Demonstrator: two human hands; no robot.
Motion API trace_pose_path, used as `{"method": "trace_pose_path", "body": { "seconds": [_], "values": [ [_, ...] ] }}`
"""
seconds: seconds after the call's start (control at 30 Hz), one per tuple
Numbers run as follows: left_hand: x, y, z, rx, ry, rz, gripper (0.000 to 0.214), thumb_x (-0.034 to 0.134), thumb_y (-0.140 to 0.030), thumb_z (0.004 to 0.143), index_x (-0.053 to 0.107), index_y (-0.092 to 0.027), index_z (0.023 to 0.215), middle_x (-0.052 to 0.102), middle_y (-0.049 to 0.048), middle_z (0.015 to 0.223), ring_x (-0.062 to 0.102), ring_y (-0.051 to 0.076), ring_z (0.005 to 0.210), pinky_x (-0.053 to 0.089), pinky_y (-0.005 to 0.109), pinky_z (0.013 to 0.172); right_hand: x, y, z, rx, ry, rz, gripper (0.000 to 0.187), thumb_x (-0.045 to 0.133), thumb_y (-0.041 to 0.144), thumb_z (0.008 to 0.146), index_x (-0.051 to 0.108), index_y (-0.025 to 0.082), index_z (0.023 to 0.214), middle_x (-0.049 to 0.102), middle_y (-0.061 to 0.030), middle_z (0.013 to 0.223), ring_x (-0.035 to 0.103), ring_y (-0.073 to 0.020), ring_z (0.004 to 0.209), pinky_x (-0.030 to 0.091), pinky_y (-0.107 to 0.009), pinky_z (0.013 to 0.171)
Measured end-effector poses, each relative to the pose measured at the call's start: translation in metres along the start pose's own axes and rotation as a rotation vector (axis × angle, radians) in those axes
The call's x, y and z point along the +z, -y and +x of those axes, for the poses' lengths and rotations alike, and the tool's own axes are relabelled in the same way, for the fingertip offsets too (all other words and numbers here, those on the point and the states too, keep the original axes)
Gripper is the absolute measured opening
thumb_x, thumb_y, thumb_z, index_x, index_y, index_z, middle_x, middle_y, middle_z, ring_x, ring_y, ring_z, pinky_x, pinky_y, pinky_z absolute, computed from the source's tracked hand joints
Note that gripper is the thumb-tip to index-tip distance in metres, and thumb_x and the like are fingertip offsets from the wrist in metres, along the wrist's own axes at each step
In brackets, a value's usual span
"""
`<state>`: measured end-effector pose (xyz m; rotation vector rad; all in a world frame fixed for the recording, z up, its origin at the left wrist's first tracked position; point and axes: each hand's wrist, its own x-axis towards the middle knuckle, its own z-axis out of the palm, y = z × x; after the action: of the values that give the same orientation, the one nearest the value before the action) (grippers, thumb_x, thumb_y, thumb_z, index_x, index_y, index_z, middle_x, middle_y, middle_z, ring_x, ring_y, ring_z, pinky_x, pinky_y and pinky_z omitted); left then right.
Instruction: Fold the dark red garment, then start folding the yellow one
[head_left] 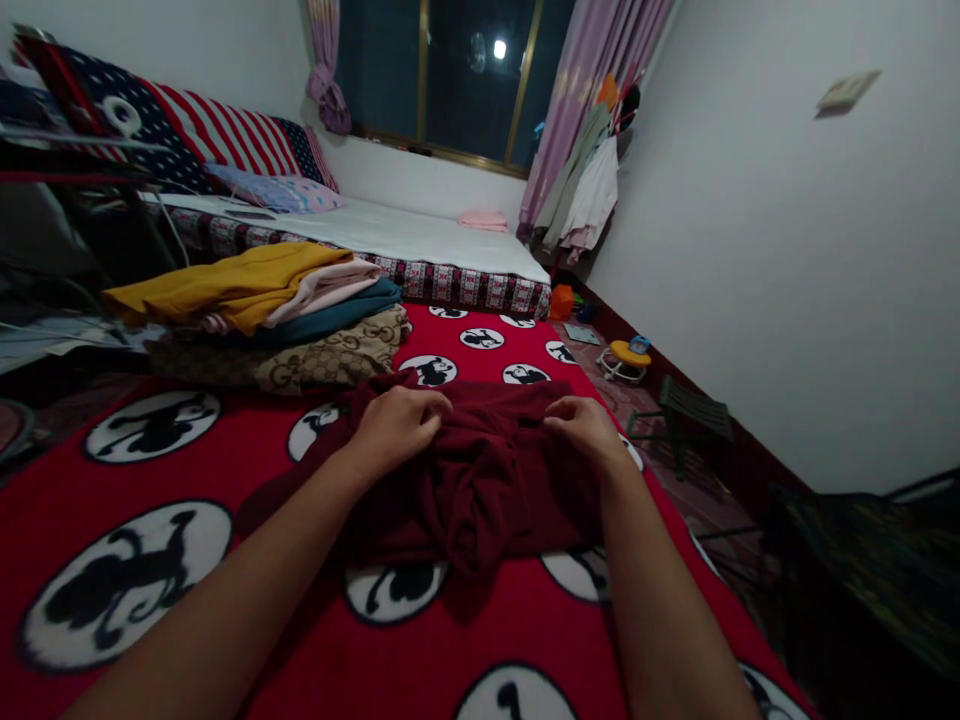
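Note:
A dark red garment (pixel 480 480) lies crumpled on a red blanket (pixel 300 640) printed with white circles and black cartoon figures. Its exact kind is hard to tell, since the cloth is bunched in the middle. My left hand (pixel 401 425) rests at the garment's upper left, thumb and fingers closed on the fabric. At the upper right my right hand (pixel 585 425) pinches the cloth near its far edge. Just beyond my left hand stands a stack of folded clothes, with a mustard yellow garment (pixel 240 285) on top and a brown patterned one (pixel 322 355) at the bottom.
Behind the blanket is a bed (pixel 420 235) with a white sheet and a pillow (pixel 277 188). A cluttered stand (pixel 75 170) is at the left. Along the right wall are a yellow stool (pixel 628 354), a dark folding stool (pixel 694 410) and hanging clothes (pixel 589 195).

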<state>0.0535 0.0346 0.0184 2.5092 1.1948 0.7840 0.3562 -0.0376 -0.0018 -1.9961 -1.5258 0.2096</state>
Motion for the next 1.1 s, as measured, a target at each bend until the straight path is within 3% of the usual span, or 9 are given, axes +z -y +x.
{"method": "trace_pose_path", "body": {
  "seconds": [0.1,0.2,0.4,0.5,0.63,0.73,0.83,1.0,1.1],
  "values": [
    [-0.008,0.019,0.001,-0.173,-0.083,0.106,0.024,0.055,-0.028,0.081,0.074,-0.030,0.096,0.075,0.0014,0.089,0.068,0.024,0.083,0.048,0.029,0.069,0.007,0.005,-0.005,-0.097,0.106,-0.027,0.020,0.072,0.020,0.066,0.073,0.022,0.086,0.073,-0.0033,0.087,0.066,-0.0186,0.077,0.049,-0.028,0.070],
    [-0.018,0.044,-0.009,-0.260,-0.078,0.219,0.024,0.053,-0.029,0.082,0.073,-0.028,0.096,0.075,0.0042,0.093,0.068,0.026,0.086,0.049,0.031,0.070,0.020,0.001,-0.010,-0.186,0.068,-0.118,0.025,0.075,0.021,0.065,0.073,0.021,0.090,0.071,-0.0054,0.092,0.065,-0.0197,0.083,0.049,-0.031,0.076],
    [-0.030,0.083,-0.053,-0.030,0.070,0.136,0.026,0.053,-0.033,0.083,0.073,-0.021,0.096,0.070,0.0078,0.096,0.064,0.023,0.091,0.049,0.031,0.081,0.018,-0.012,-0.022,-0.072,0.038,-0.337,0.038,0.069,0.047,0.075,0.071,0.019,0.101,0.069,-0.0101,0.097,0.064,-0.0233,0.085,0.045,-0.031,0.072],
    [-0.030,0.088,-0.071,0.004,0.077,0.080,0.035,0.053,-0.043,0.085,0.071,-0.019,0.103,0.065,0.0092,0.098,0.061,0.023,0.091,0.049,0.032,0.081,0.001,-0.012,-0.027,-0.004,0.103,-0.340,0.043,0.070,0.053,0.071,0.069,0.018,0.097,0.071,-0.0101,0.095,0.064,-0.0250,0.084,0.043,-0.029,0.066],
    [-0.024,0.085,-0.079,0.013,0.003,0.077,0.046,0.055,-0.048,0.084,0.065,-0.015,0.116,0.058,0.0125,0.113,0.056,0.026,0.106,0.046,0.037,0.092,-0.016,-0.012,-0.038,-0.021,0.215,-0.073,0.034,0.067,0.046,0.073,0.068,0.018,0.093,0.072,-0.0069,0.090,0.065,-0.0225,0.080,0.045,-0.029,0.067],
    [-0.018,0.082,-0.073,0.049,0.005,0.110,0.067,0.062,-0.050,0.079,0.050,-0.016,0.135,0.055,0.0141,0.129,0.050,0.030,0.119,0.040,0.041,0.101,-0.016,-0.014,-0.050,-0.079,0.178,0.038,0.031,0.067,0.041,0.070,0.065,0.018,0.091,0.070,-0.0053,0.088,0.063,-0.0222,0.079,0.047,-0.032,0.071],
    [-0.015,0.076,-0.065,-0.002,0.097,0.189,0.081,0.067,-0.052,0.074,0.043,-0.015,0.142,0.060,0.0157,0.127,0.054,0.032,0.114,0.043,0.039,0.094,-0.010,-0.020,-0.061,-0.105,0.102,0.064,0.035,0.068,0.041,0.068,0.062,0.018,0.093,0.069,-0.0062,0.089,0.063,-0.0238,0.082,0.049,-0.036,0.076],
    [-0.021,0.065,-0.053,-0.161,0.226,0.210,0.053,0.063,-0.058,0.073,0.071,-0.018,0.108,0.072,0.0125,0.096,0.065,0.030,0.090,0.045,0.032,0.073,0.002,-0.025,-0.073,-0.037,-0.017,0.267,0.055,0.068,0.041,0.070,0.056,0.019,0.118,0.067,-0.0102,0.113,0.064,-0.0258,0.099,0.048,-0.044,0.091],
    [-0.021,0.064,-0.050,-0.222,0.233,0.058,0.044,0.061,-0.055,0.073,0.072,-0.016,0.087,0.073,0.0112,0.085,0.067,0.028,0.082,0.045,0.031,0.066,0.003,-0.025,-0.078,0.008,-0.012,0.441,0.072,0.068,0.038,0.072,0.043,0.023,0.138,0.059,-0.0105,0.131,0.066,-0.0235,0.100,0.050,-0.042,0.091]
  ]
}}
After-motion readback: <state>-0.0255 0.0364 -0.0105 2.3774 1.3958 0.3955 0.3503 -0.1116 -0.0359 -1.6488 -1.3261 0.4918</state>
